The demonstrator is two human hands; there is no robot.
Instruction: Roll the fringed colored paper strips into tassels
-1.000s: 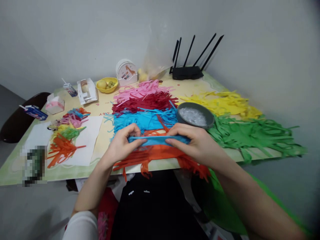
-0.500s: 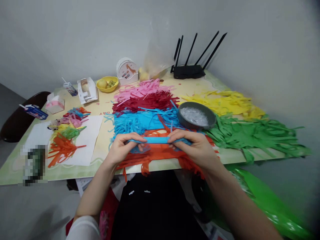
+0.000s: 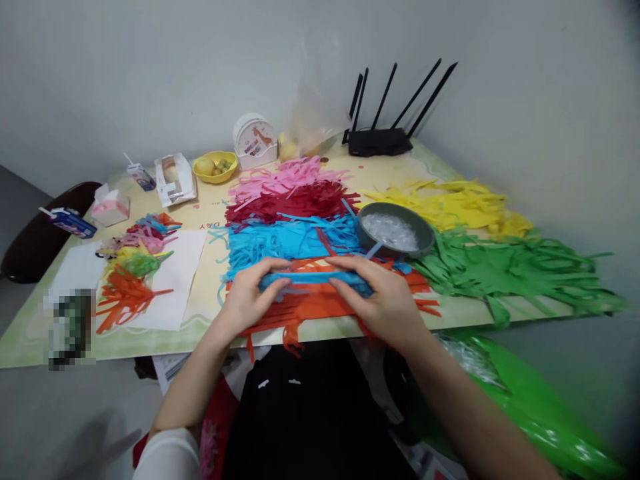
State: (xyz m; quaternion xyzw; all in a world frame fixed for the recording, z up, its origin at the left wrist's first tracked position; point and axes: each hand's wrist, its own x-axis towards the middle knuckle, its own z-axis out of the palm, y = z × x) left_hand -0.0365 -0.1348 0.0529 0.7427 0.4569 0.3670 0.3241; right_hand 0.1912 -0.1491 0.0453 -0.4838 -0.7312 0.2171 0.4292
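Between my hands stretches a blue fringed tissue-paper piece (image 3: pixel 313 277), gathered into a narrow band, with its strips bunched toward both ends. My left hand (image 3: pixel 255 293) grips its left end, fingers behind and thumb in front. At the other end my right hand (image 3: pixel 383 293) holds it the same way, some blue strips showing near the fingers. Just beneath lies orange fringed paper (image 3: pixel 310 303), partly hanging over the table edge. Behind my hands is a pile of blue fringed paper (image 3: pixel 295 240).
A grey bowl (image 3: pixel 425 239) of clear plastic pieces stands beside green fringed paper (image 3: pixel 510 267) and yellow fringed paper (image 3: pixel 460 207). Dark red (image 3: pixel 295 202) and pink fringed paper (image 3: pixel 300 175) lie farther back. Finished tassels (image 3: pixel 125 293) rest on white paper at left. A black router (image 3: pixel 379 142) stands behind.
My fingers and thumbs have opened from a tight pinch to a looser hold. The blue band looks more rolled and narrower now.
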